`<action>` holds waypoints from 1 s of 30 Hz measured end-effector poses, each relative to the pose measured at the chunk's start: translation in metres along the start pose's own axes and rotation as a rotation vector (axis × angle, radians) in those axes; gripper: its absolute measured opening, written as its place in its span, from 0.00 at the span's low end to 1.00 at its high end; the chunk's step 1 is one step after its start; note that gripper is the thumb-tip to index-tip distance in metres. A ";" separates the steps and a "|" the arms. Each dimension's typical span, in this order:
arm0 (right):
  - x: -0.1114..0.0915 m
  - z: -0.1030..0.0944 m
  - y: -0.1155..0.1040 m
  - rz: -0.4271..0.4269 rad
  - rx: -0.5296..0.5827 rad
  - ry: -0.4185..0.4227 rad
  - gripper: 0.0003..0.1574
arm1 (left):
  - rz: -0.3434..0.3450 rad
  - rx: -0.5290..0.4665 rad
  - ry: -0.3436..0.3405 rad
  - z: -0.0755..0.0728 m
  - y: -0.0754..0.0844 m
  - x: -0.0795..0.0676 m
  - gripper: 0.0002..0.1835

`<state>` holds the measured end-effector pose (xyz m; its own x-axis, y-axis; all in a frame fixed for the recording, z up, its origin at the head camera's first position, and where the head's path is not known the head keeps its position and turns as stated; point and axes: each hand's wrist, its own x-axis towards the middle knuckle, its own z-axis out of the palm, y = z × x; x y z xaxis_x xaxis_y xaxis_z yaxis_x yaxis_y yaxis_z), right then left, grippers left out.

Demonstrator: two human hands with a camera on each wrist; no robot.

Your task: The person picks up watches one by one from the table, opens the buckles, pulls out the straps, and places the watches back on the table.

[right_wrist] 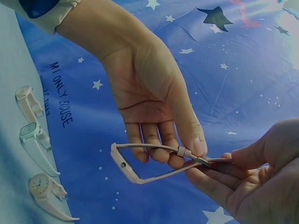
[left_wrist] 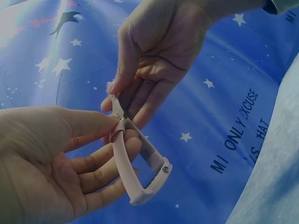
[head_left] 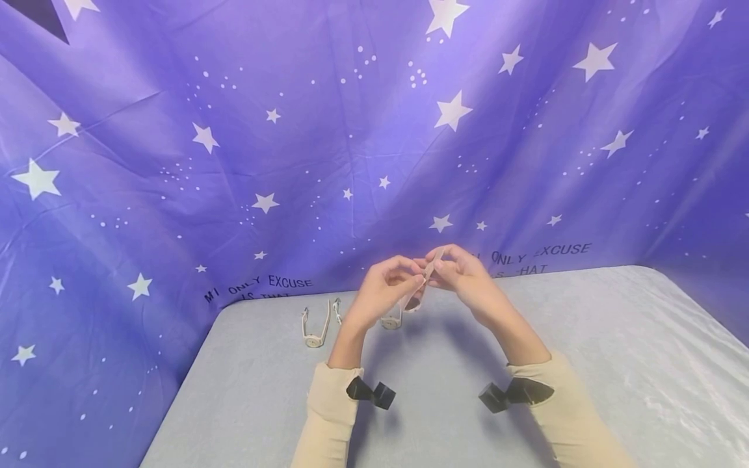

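A pale pink wristwatch (left_wrist: 158,183) hangs between my two hands above the far part of the table, its strap bent into a loop. My left hand (head_left: 380,292) pinches the strap (left_wrist: 125,163) by the buckle and keeper loop, thumb against fingers. The strap's free end is pinched between thumb and fingers of my right hand (head_left: 471,283). In the right wrist view, the watch case (right_wrist: 125,164) shows edge-on with its crown, so the dial is hidden. The strap tail passes by the metal buckle (right_wrist: 202,161); whether it is fastened I cannot tell.
On the grey cloth-covered table (head_left: 263,403) stand more watches: a round-faced one (right_wrist: 39,184), a squarish one (right_wrist: 29,129) and another (right_wrist: 24,93) in a row near the back edge. Behind hangs a purple-blue star-patterned curtain (head_left: 322,130).
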<state>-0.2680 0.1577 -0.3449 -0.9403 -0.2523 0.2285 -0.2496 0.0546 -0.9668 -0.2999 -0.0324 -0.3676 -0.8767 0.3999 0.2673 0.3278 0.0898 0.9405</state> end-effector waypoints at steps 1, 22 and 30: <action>0.000 0.000 0.000 0.000 -0.003 0.001 0.16 | 0.004 0.021 0.007 0.000 0.000 0.000 0.09; 0.001 0.006 0.003 -0.021 -0.048 0.035 0.13 | -0.007 0.094 0.191 0.019 0.002 -0.001 0.04; 0.000 0.001 0.002 -0.018 -0.012 0.017 0.15 | 0.025 0.094 0.184 0.021 0.000 0.000 0.04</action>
<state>-0.2679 0.1567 -0.3466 -0.9392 -0.2374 0.2480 -0.2694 0.0619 -0.9610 -0.2927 -0.0128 -0.3723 -0.9146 0.2305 0.3323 0.3742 0.1704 0.9116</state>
